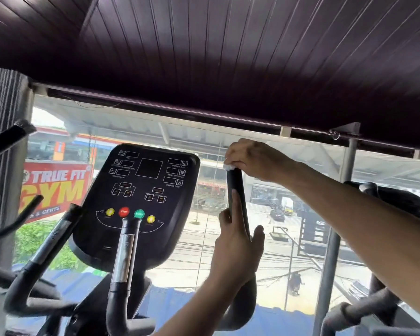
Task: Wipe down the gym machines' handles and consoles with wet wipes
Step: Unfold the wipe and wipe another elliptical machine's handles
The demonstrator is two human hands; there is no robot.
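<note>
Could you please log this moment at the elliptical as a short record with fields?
place: gym, at a window over a street
machine: elliptical with black console
part being wiped: upright black handle right of the console
right hand: grips the handle's top with a white wet wipe under its fingers
left hand: holds the handle lower down, steadying it
console: dark screen, four round buttons, not being touched

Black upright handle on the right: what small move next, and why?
Probably slide the right hand down the black foam-covered upright handle, since its white wet wipe sits only at the top end while the left hand steadies the bar lower down.
</note>
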